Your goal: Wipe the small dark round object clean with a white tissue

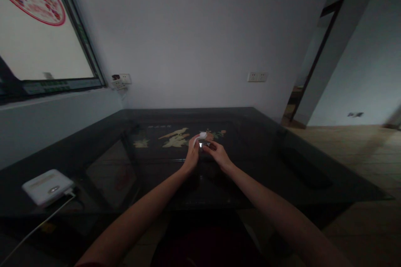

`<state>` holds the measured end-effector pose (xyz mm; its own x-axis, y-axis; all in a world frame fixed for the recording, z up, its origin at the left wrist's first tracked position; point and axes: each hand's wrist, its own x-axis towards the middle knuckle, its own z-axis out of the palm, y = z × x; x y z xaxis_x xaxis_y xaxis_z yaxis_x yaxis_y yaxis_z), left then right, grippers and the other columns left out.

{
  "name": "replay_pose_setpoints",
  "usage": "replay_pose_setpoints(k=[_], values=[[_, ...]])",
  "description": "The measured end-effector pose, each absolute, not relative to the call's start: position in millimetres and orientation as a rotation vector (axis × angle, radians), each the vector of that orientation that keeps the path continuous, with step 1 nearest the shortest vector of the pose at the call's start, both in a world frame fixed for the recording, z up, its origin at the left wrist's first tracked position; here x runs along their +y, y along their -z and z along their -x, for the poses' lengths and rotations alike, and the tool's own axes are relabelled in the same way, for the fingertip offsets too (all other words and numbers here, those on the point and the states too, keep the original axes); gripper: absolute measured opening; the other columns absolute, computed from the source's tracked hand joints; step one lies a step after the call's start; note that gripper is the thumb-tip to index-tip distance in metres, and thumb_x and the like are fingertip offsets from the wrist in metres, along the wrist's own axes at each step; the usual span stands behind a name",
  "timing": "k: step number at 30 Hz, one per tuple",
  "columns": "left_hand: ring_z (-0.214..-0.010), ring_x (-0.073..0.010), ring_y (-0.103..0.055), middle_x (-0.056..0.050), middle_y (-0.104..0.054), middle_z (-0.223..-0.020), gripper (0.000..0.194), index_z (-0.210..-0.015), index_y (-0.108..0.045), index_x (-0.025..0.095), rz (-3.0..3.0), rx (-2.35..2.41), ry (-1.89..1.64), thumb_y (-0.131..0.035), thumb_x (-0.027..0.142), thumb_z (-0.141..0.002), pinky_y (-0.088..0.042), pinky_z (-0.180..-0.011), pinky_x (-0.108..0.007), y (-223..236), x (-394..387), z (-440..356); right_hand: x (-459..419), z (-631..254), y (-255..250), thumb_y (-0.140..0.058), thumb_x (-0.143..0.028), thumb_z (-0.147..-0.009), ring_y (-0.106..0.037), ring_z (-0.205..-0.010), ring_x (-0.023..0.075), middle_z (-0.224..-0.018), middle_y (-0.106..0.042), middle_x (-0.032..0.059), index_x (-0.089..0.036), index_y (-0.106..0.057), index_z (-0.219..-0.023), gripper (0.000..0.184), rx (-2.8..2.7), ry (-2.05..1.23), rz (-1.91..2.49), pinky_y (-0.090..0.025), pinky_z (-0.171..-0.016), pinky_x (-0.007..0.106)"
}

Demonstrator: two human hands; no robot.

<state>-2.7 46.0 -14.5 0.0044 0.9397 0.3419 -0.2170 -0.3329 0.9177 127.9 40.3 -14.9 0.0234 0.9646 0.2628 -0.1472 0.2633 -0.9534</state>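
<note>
Both my arms reach out over a dark glass table [94, 154]. My left hand [191, 153] is curled around a small white object [202, 136] held above the tabletop. My right hand [218, 153] meets it from the right, its fingers pinched on a small dark, shiny piece [205, 144] right beside the white object. What the two small pieces are is too dim to tell. Under the glass, below the hands, lies a dark panel with pale bird and flower figures [175, 137].
A white box [46, 186] with a white cable [37, 227] sits at the table's left edge. A long dark object [305, 169] lies on the right side. A window [40, 46] is at left, wall sockets [257, 76] behind, a doorway [310, 71] at right.
</note>
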Motion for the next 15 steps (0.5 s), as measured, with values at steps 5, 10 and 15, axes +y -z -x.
replay_pose_setpoints(k=[5,10,15], values=[[-0.11,-0.0222,-0.06,-0.009,-0.068,-0.109,0.034,-0.099,-0.067,0.017,-1.364,0.879,-1.499,-0.044,0.041,-0.093,-0.038,-0.103,-0.033,5.3,50.2,10.1,38.3,-126.6,14.6,-0.083,-0.036,-0.055,-0.067,-0.098,0.025,-0.1,-0.073,0.0066,-0.018,-0.069,-0.096,0.047,-1.269,-1.092,0.872,-0.049,-0.092,0.039],[-0.083,-0.02,-0.067,-0.006,-0.071,-0.08,0.029,-0.087,-0.065,0.015,-0.796,0.914,-1.396,-0.044,0.035,-0.094,-0.05,-0.086,-0.032,-0.3,56.0,10.3,34.6,-124.9,12.3,-0.085,-0.034,-0.053,-0.067,-0.098,0.0255,-0.101,-0.073,0.0076,-0.018,-0.069,-0.099,0.051,-1.232,-1.139,0.864,-0.049,-0.093,0.04],[-0.075,-0.0178,-0.067,-0.009,-0.071,-0.082,0.036,-0.091,-0.064,0.011,-0.541,0.586,-1.245,-0.037,0.034,-0.096,-0.054,-0.08,-0.032,-7.6,51.5,3.8,34.1,-122.5,10.6,-0.08,-0.042,-0.061,-0.067,-0.095,0.0247,-0.101,-0.073,0.008,-0.017,-0.069,-0.098,0.047,-1.161,-1.163,0.796,-0.049,-0.091,0.039]])
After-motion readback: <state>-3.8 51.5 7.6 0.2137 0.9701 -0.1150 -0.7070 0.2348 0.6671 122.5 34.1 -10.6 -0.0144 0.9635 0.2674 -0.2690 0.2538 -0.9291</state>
